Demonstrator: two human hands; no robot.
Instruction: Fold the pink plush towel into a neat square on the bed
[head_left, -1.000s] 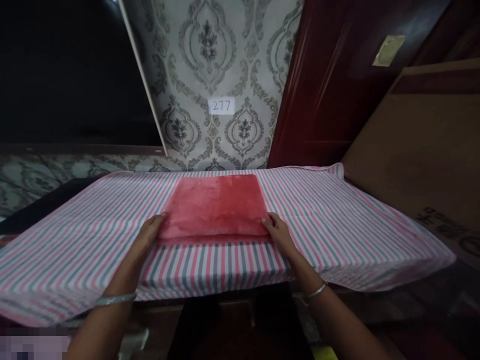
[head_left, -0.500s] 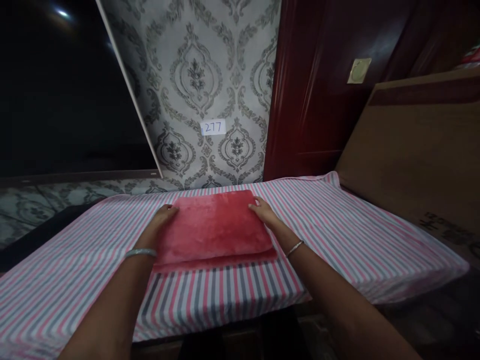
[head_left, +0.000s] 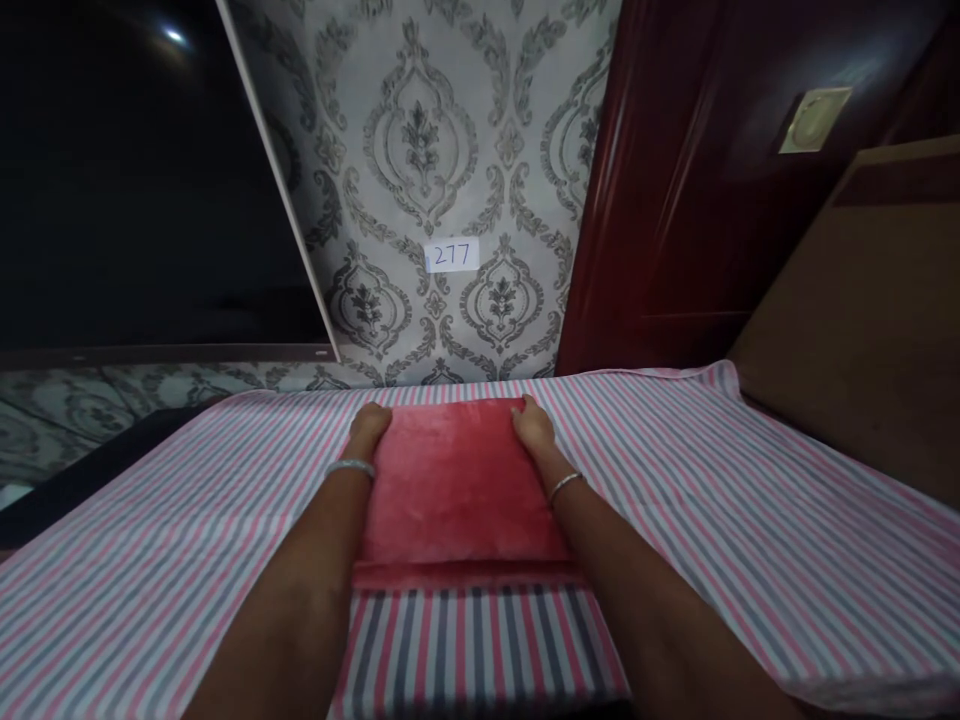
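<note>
head view: red folded cloth [head_left: 461, 490] lies flat on the striped cover [head_left: 750, 520], approx mid-frame, betw the person's two forearms. l hand [head_left: 370, 428] is at its far l corner, r hand [head_left: 534, 428] at its far r corner, so nearly all of the red cloth lies on the near side of the grip, w/ only the far edge up level w/ the fingers. both hands touch it.

l hand: fingers bent in close round the corner, tips mostly hidden; can't tell if it's pinched or just pressed. r hand: thumb on top of the cloth, a finger out past the far edge, small gap betw the two w/ the corner there; can't tell how firm. near side of the red cloth shows a lower layer as a strip sticking out past the upper one, roughly parallel to the cover's front edge.

pale bangle [head_left: 351, 467] on l wrist, thin bracelet [head_left: 565, 486] on r wrist. behind: patterned wall [head_left: 420, 140] w/ paper label [head_left: 452, 255] reading 277, dark screen [head_left: 142, 180] at l, dark red door [head_left: 675, 220] & cardboard box [head_left: 877, 320] at r.
</note>
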